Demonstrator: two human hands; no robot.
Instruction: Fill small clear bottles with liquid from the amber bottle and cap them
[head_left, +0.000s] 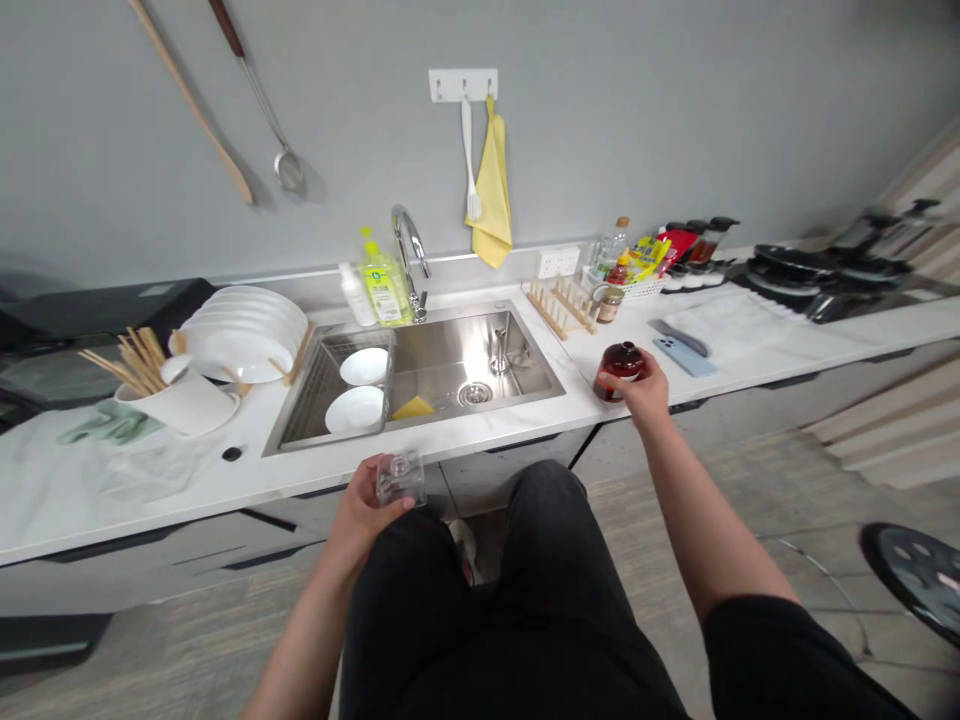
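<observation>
Two glass containers are held, one in each hand. A clear glass bottle is gripped by the left hand, with the fingers closed around its lower part, and it is held above the lap, just in front of the counter edge. A dark red glass jar is clasped from the side by the right hand, with the fingers wrapped around it. The jar is positioned over the front of the white marble countertop, though contact between its base and the stone cannot be confirmed.

Between the two hands, a stainless steel sink is set into the counter. A wire rack is fitted in its left side, and a white bowl and a white plate are placed on it. A yellow sponge is seen in the basin, behind which a chrome faucet and a green dish soap bottle are mounted and stood. To the right, a wooden dish rack and a blue phone are laid out. To the left, a stack of white plates is propped beside chopsticks in a white holder. A yellow towel is hung on the wall above.
</observation>
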